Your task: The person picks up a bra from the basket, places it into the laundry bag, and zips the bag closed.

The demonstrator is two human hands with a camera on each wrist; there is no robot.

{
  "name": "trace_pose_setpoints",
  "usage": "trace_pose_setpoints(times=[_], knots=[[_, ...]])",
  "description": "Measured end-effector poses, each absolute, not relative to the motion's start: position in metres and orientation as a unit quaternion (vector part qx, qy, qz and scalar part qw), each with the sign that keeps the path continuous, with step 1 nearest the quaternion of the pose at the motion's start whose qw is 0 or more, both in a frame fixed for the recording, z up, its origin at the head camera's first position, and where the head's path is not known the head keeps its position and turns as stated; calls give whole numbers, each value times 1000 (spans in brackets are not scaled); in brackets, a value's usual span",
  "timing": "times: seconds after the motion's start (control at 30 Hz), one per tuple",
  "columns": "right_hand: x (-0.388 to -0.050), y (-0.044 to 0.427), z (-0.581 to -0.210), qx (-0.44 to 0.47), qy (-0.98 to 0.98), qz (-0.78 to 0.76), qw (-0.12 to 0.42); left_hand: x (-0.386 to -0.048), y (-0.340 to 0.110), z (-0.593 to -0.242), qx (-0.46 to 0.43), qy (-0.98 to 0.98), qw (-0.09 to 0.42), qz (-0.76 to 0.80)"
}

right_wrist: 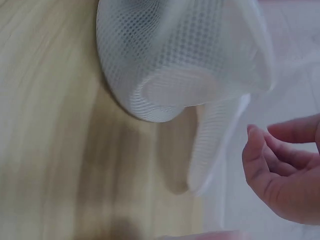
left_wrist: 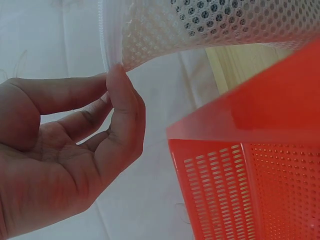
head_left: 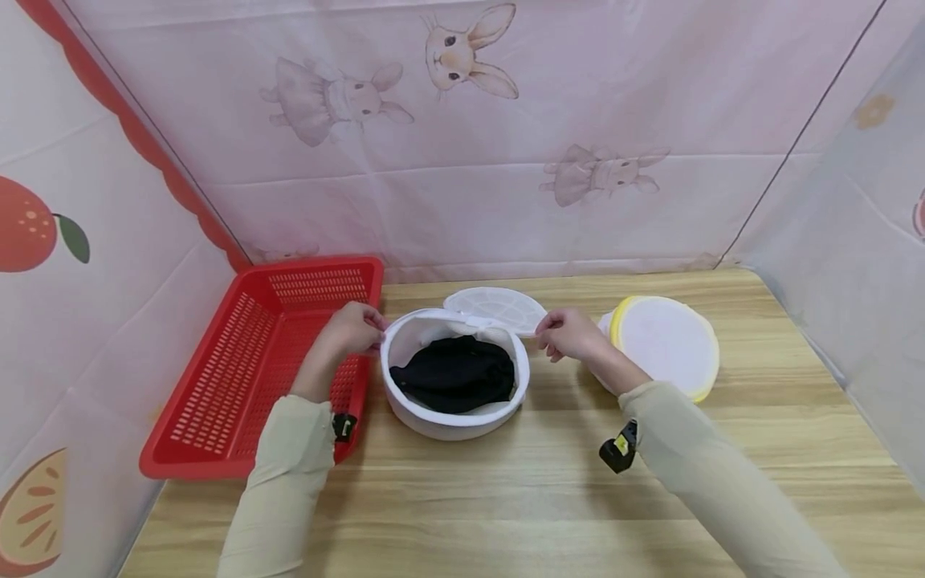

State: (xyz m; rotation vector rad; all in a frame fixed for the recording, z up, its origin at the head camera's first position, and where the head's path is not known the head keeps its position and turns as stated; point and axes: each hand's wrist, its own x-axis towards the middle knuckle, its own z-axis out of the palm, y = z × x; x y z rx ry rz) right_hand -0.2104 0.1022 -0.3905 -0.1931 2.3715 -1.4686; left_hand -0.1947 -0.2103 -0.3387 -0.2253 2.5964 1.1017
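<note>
White mesh bag (head_left: pixel 448 425) stands on the wood-grain surface (head_left: pixel 506 498), mouth upward; taken as clock centre, head view. Contents: black cloth (head_left: pixel 458 373), filling most of the opening. Lid (head_left: pixel 495 311) extends outward from the rim at 1 o'clock.

Left hand (head_left: pixel 352 327) at 10 o'clock: thumb and finger pinch the bag's edge, confirmed in the left wrist view. Right hand (head_left: pixel 571 333) between 2 and 3 o'clock, beside the lid's outer end: fingers loosely curled, narrow gap between thumb and fingertip, nothing held. Right wrist view shows this hand apart from the lid.

Red basket (head_left: pixel 231 385) at 9 o'clock, slotted walls, just beside the bag. Yellow-edged piece (head_left: pixel 668 345), round and white, at 3 o'clock, partly behind the right forearm. Rabbit-print backdrop (head_left: pixel 462 209) at 12 o'clock. Both sleeves beige; a dark device (head_left: pixel 619 449) shows at the right wrist.
</note>
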Motion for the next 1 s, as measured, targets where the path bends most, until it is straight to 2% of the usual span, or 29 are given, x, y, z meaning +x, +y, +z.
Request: trace_pose_setpoints(times=[0.17,0.4,1.0], knots=[[-218,100,-407,-29,827,-539,157,-192,-210,-339,-80,903,157,393],[-224,99,-425,-22,810,-565,157,-191,-211,-339,-82,902,153,394],[-229,101,-435,11,801,-575,163,-191,-210,-341,-84,907,155,382]])
